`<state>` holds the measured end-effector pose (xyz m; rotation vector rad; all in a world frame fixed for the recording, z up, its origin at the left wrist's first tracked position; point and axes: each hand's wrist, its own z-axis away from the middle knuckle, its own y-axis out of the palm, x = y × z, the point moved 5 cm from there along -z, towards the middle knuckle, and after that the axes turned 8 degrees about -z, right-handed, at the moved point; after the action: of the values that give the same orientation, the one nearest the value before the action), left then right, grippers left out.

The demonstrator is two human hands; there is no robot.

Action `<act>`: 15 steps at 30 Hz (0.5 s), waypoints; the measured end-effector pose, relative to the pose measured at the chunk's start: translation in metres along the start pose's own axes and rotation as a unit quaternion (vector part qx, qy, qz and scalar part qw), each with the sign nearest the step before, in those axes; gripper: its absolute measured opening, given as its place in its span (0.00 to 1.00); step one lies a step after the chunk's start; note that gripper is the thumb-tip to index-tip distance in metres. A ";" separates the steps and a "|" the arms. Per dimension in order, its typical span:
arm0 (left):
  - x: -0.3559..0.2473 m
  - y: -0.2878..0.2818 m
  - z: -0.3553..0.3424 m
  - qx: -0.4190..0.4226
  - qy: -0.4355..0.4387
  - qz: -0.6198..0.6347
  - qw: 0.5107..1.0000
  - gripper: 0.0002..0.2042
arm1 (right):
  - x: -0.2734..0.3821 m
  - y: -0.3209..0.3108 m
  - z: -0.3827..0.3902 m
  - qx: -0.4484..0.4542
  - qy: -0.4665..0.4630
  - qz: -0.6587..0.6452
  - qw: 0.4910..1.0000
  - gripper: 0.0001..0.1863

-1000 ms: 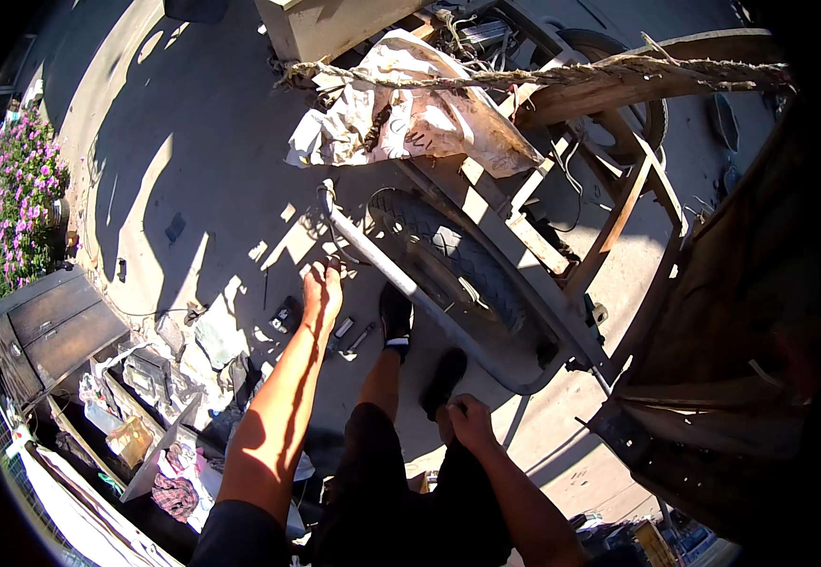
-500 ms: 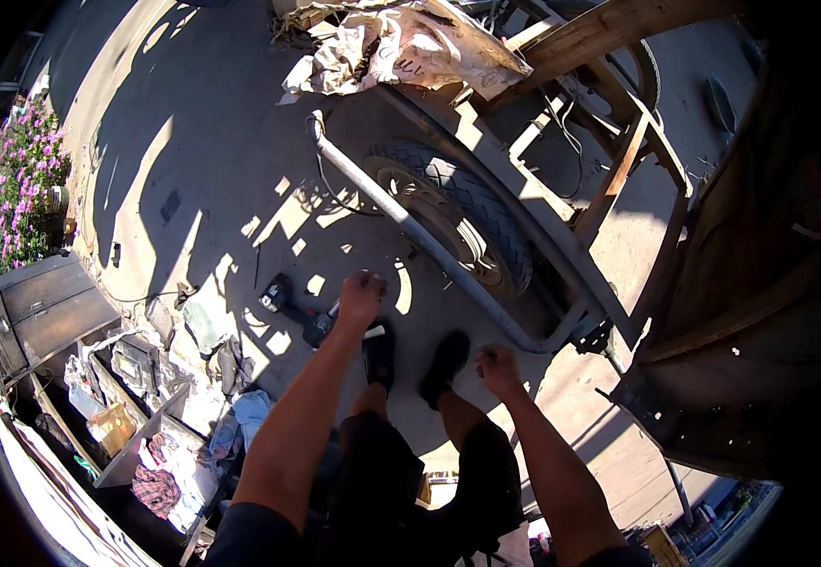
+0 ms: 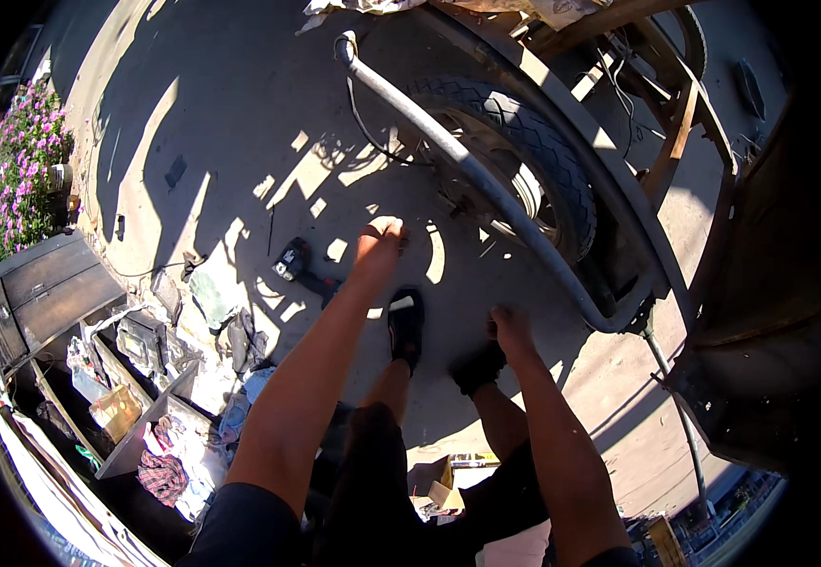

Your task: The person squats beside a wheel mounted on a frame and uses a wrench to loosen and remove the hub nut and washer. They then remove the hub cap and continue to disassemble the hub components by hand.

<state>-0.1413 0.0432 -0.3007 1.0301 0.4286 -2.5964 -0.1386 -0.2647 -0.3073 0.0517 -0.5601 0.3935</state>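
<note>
Head view: left hand (image 3: 382, 248) curled, above the ground between drill (image 3: 294, 261) and tube (image 3: 467, 163); right hand (image 3: 511, 333) curled too, left of the tube's lower bend; cannot tell whether either holds anything; drill on ground, partly behind left forearm; wheel (image 3: 576, 194) beyond tube.

The left arm (image 3: 308, 378) rises from the lower edge, left of centre, slanting up and rightward; its hand, the left hand (image 3: 382, 244), is near the middle of the frame, fingers curled. The right arm (image 3: 566, 430) leans up and leftward from the lower right, ending in the right hand (image 3: 510, 331), lower and also curled. The hands are well apart; their palms are hidden.
</note>
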 end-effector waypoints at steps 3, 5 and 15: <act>0.017 -0.052 0.029 -0.061 -0.071 0.025 0.995 0.12 | 0.003 0.022 0.025 0.021 0.012 -0.027 0.999 0.10; 0.042 -0.091 0.044 -0.067 -0.087 0.004 0.994 0.12 | -0.006 0.018 0.032 0.045 0.025 -0.002 0.999 0.09; 0.143 -0.182 0.156 -0.176 -0.155 0.089 0.968 0.16 | -0.027 -0.034 0.031 0.059 0.047 0.093 0.993 0.07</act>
<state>-0.4067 0.1226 -0.2632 0.5087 0.6521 -2.3502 -0.1625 -0.3108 -0.2935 0.0933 -0.4487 0.6078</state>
